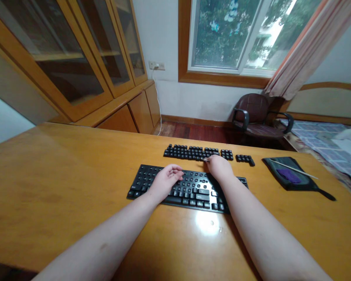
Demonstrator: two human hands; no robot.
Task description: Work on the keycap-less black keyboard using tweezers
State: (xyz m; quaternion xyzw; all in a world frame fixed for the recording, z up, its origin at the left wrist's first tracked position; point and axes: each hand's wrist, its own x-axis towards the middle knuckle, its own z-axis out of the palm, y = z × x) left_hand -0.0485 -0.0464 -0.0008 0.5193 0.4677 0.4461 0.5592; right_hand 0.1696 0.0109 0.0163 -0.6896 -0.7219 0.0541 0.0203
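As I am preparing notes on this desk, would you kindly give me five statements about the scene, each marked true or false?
1. Loose black plastic keycaps stand in rows beyond the black rectangular keyboard. True.
2. Every keycap is off the keyboard. False: keycaps are in place along its near side.
3. The bare right hand holds a small shiny metallic object by the loose keycaps. True.
4. The bare left hand lies on the dark flat pouch. False: it is over the keyboard, well away from the pouch.
5. The purple folded-looking cloth is under the keyboard. False: it lies on the pouch.
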